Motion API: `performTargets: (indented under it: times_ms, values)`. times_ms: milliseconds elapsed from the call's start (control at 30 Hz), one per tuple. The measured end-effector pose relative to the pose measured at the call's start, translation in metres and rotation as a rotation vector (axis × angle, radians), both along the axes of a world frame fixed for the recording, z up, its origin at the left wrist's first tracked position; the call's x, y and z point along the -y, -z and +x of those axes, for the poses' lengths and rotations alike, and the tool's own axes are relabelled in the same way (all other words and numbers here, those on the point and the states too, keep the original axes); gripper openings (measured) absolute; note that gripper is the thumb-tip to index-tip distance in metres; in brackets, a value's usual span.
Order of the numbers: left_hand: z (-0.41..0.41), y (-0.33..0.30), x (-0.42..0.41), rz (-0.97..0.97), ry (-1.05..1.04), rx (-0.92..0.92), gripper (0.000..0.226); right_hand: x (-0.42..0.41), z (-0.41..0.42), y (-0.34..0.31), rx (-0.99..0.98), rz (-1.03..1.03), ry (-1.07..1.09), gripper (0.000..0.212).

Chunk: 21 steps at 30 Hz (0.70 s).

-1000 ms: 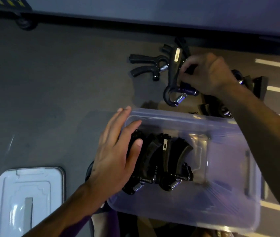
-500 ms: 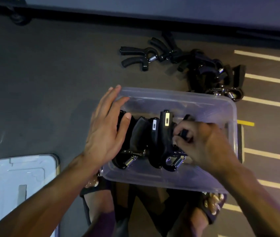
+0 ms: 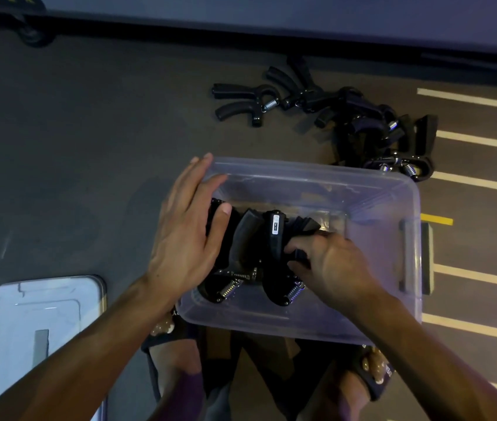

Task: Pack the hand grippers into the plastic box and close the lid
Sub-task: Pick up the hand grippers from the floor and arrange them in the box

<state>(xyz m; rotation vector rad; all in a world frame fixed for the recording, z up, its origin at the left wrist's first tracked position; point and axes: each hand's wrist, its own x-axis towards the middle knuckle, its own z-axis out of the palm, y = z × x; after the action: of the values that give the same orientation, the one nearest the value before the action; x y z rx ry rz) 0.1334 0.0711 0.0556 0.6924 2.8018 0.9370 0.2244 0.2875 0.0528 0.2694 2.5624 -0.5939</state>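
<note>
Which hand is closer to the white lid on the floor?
Left. The left hand rests at the box's left end, up and right of the lid; the right hand is farther right, inside the box.

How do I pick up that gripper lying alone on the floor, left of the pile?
Probably from above, pinching the lone hand gripper by its two handles, which point left and lie flat and clear. The spring end sits right beside the pile.
</note>
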Motion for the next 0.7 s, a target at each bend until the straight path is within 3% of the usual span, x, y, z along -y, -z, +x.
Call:
performTargets:
  times_ms: [300, 533, 700]
  values:
    - [0.001, 0.000, 0.000, 0.003, -0.001, 0.009, 0.042, -0.016, -0.011, -0.033, 0.049, -0.030, -0.116, 0.043]
    - [-0.001, -0.001, 0.000, -0.004, -0.001, 0.037, 0.042, -0.049, -0.091, -0.084, -0.248, -0.228, -0.005, 0.018]
    - [-0.003, -0.001, -0.001, -0.021, -0.001, 0.047, 0.041, -0.051, -0.178, -0.031, -0.225, -0.219, 0.020, 0.012]
